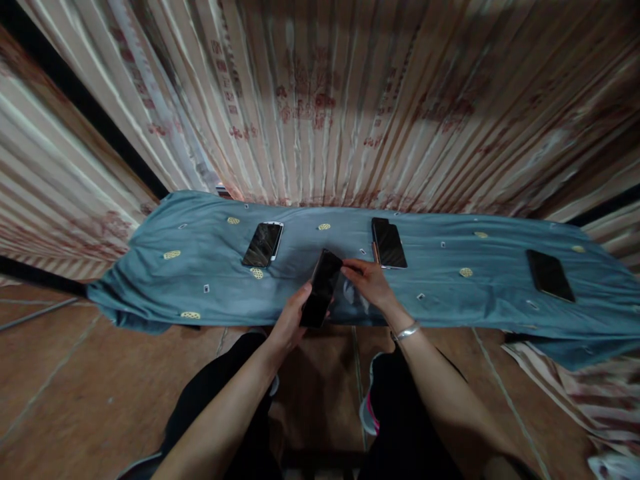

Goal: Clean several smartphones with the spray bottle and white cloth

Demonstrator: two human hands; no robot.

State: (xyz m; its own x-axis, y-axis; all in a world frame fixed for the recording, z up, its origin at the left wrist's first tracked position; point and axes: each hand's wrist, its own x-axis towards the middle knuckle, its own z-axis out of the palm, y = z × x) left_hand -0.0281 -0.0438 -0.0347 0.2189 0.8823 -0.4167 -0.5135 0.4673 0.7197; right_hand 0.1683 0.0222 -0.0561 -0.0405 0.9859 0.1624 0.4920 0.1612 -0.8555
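My left hand [291,315] is closed around the lower left side of a black smartphone [323,288], held tilted above the front part of the cloth with its dark screen up. At the phone's upper right corner, my right hand [369,280] has its thumb and forefinger pinched together against the edge. Whether a thin film or tab is between those fingertips is too small to tell. Below the right hand lies a crumpled whitish, see-through piece [350,292], partly hidden by the fingers. A silver bracelet circles the right wrist.
A blue patterned cloth [430,297] covers the long narrow table. On it lie two overlapping phones [263,243] at left, a pair of dark phones [390,243] right of centre, and another black phone [550,275] at far right. A pleated curtain [320,120] hangs behind.
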